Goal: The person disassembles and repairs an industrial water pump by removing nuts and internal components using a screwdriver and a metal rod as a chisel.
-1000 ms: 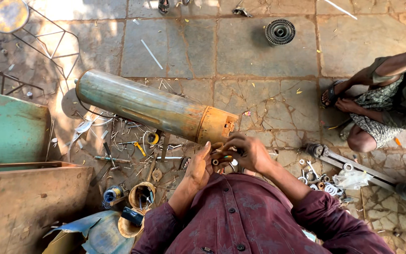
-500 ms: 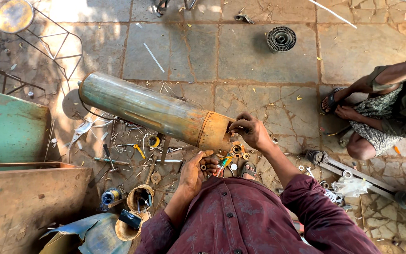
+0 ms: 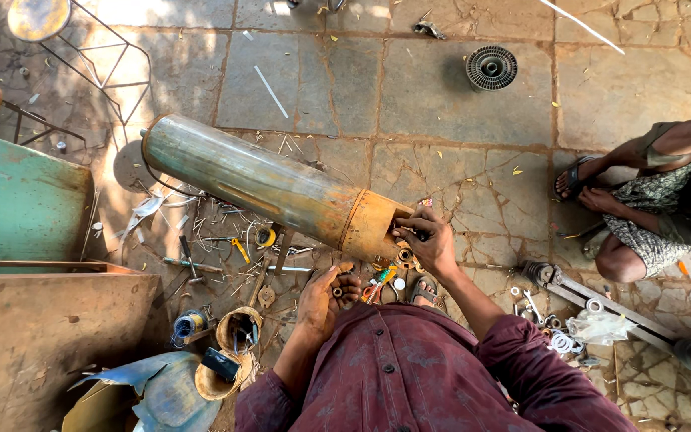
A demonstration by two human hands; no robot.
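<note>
The person squats on the stone floor over a long metal tube. The tube lies on its side, with its rusty orange end near the person and its far end pointing up and to the left. The right hand is at that rusty end, and its fingers are curled and pressed against the rim (what they pinch, if anything, is too small to see). The left hand hangs lower, palm up and fingers loosely bent; whether it holds a small part cannot be told. Little rings and a screwdriver lie on the floor between the two hands.

To do this bit well, the tube should not roll, so the free hand could steady it. The small parts should stay close and in one spot, since the floor is full of scraps. Another person sits well off to the right.
</note>
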